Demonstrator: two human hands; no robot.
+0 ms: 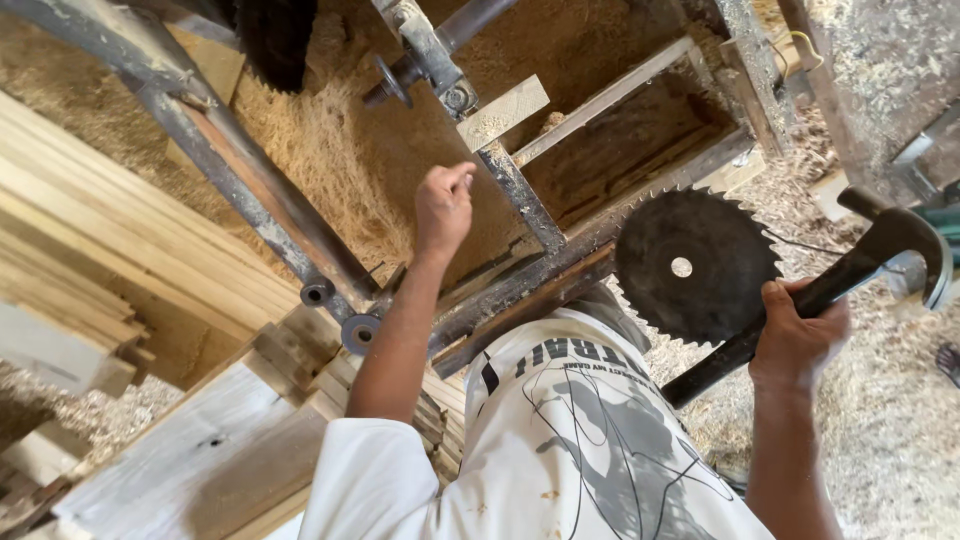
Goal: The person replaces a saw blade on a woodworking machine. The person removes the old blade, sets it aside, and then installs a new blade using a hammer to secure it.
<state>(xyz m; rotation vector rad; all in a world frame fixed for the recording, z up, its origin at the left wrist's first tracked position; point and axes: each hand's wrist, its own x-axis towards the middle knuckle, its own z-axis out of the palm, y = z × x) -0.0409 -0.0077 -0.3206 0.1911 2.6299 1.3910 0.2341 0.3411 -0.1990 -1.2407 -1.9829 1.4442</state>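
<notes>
Gripping a black claw hammer [860, 270] around its handle, the right hand [795, 335] is wrapped tight, holding the head up to the right, clear of the toothed circular saw blade [690, 262] just left of it. Fingertips pressed together as if pinching something too small to see, the left hand [443, 205] hovers over the sawdust-covered steel saw frame [525, 205], beside 1 wooden wedge [503, 112], with stacked planks [90, 210] off to the left.
</notes>
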